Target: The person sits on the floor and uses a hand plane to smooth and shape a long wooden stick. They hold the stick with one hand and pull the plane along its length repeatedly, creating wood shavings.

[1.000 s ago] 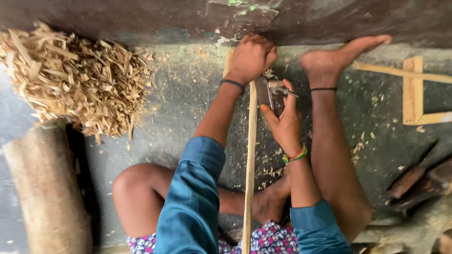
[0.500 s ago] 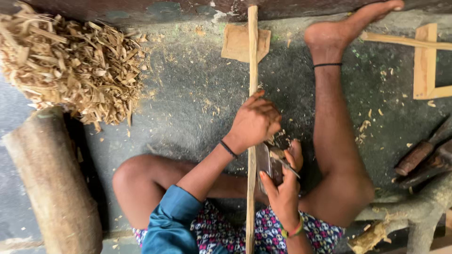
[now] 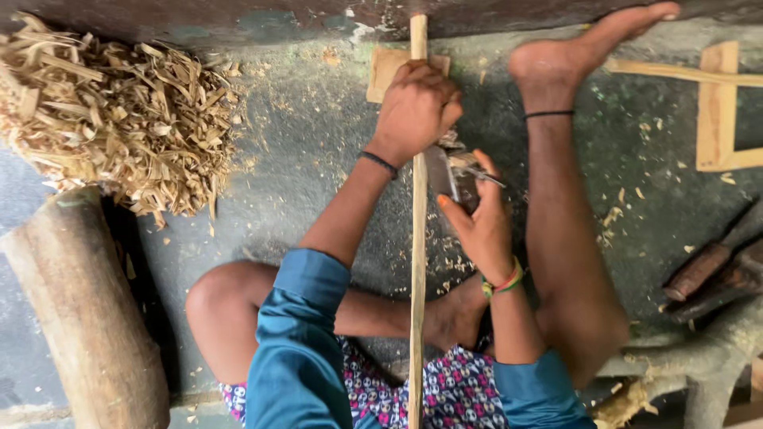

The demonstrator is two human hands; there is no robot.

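A long thin wooden stick (image 3: 417, 262) runs from my lap straight away from me, its far end resting on a small flat wooden block (image 3: 383, 70) by the wall. My left hand (image 3: 415, 111) is clenched over the stick near that far end. My right hand (image 3: 475, 218) grips a hand plane with a metal blade (image 3: 445, 171) pressed against the stick's right side. My right leg stretches forward, its foot (image 3: 572, 52) near the wall.
A heap of wood shavings (image 3: 111, 119) lies at the left. A thick log (image 3: 79, 318) lies below it. Wooden frame pieces (image 3: 719, 111) sit at the right, and dark tools (image 3: 707, 274) rest on the shaving-strewn concrete floor.
Both hands and the plane slid back toward my body, then pushed forward again along the stick to its far end.
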